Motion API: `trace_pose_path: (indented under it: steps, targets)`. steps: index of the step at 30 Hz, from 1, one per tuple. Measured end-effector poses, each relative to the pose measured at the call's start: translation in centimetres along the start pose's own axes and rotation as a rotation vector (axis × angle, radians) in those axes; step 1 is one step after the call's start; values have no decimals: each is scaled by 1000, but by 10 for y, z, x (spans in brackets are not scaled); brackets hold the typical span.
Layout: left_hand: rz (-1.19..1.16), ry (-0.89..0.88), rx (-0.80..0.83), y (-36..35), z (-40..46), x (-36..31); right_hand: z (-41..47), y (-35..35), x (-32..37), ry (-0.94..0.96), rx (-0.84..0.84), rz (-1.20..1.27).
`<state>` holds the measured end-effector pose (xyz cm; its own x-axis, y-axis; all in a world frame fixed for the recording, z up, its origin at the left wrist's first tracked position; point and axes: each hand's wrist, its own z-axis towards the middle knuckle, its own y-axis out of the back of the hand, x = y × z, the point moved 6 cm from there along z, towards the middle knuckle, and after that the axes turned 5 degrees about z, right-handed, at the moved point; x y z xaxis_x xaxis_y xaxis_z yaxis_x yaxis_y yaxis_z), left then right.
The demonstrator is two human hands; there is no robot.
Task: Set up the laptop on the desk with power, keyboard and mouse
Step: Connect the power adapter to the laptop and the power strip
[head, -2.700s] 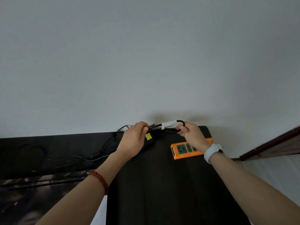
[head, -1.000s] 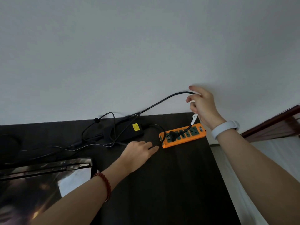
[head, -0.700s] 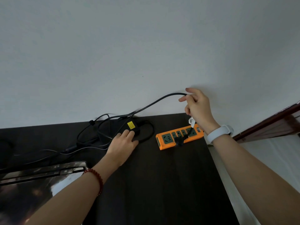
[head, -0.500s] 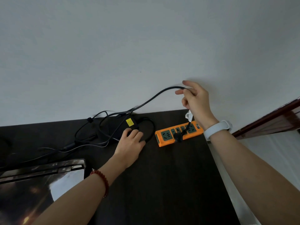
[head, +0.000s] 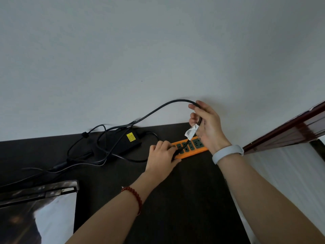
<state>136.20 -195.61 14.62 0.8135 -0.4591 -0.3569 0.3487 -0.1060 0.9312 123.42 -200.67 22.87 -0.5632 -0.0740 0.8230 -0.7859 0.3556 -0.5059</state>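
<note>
Lower left of frame: glossy dark laptop (head: 35, 205) lies on the dark wooden desk (head: 184, 199), edge cropped. Centre: left hand (head: 162, 160), red bead bracelet (head: 134, 197) on its wrist, has fingers curled onto the black plug at the near end of the orange power strip with green sockets (head: 190, 149); exact pinch hidden. Behind, upper centre-right: right hand (head: 206, 126), white wristband (head: 227, 153), pinches the thick black power cable (head: 158, 108) held raised, white tag (head: 191, 132) dangling; black rectangular power adapter with yellow sticker (head: 123, 141) sits left of strip among loose cables, by the white wall (head: 140, 50).
</note>
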Motion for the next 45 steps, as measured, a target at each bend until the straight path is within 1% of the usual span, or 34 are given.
trace_pose_path:
  steps: [3, 5, 6, 7, 9, 10, 11, 13, 14, 16, 18, 20, 23, 26, 29, 31, 33, 36, 42, 45]
  targets:
    - [-137, 87, -46, 1, 5, 7, -3, 7, -6, 8, -8, -35]
    - [-264, 160, -60, 3, 5, 14, -9, 15, -12, -5, 20, -190]
    - [-317, 194, -82, 7, 5, 16, -13, 18, -17, -15, 52, -340]
    - [-355, 217, -114, 11, 5, 18, -18, 20, -21, -19, 101, -546]
    - [-385, 220, -174, 21, 6, 17, -27, 20, -34, -7, 249, -932]
    - [-393, 211, -195, 24, 7, 17, -29, 18, -39, 20, 304, -1030]
    - [-403, 206, -210, 26, 6, 17, -31, 16, -40, 61, 319, -1063]
    - [-404, 214, -220, 26, 3, 20, -30, 15, -36, 134, 262, -1043]
    - [-367, 223, -202, 23, 1, 24, -27, 17, -33, 143, 216, -1005]
    - [-200, 243, -96, 12, -6, 33, -19, 25, -29, 111, 137, -910]
    - [-25, 228, 26, 0, -10, 39, -12, 33, -28, 68, 96, -856]
    - [60, 190, 64, -7, -11, 41, -7, 40, -34, 20, 82, -845]
    - [101, 145, 44, -7, -4, 40, -1, 51, -44, -57, 52, -818]
    - [85, 113, 59, -8, -1, 40, 2, 63, -51, -133, 23, -696]
    - [81, 93, 62, -7, 1, 40, 2, 68, -55, -169, 43, -590]
    - [93, 80, 64, -4, 5, 39, 3, 69, -56, -167, 58, -561]
    - [110, 74, 68, -2, 7, 39, 4, 68, -55, -145, 75, -629]
    - [118, 78, 65, 0, 6, 40, 5, 63, -53, -66, 104, -800]
    - [129, 96, 39, 0, 3, 39, -5, 39, -49, 206, 115, -1060]
    - [138, 93, 45, 0, 1, 40, -18, 22, -55, 326, 177, -1197]
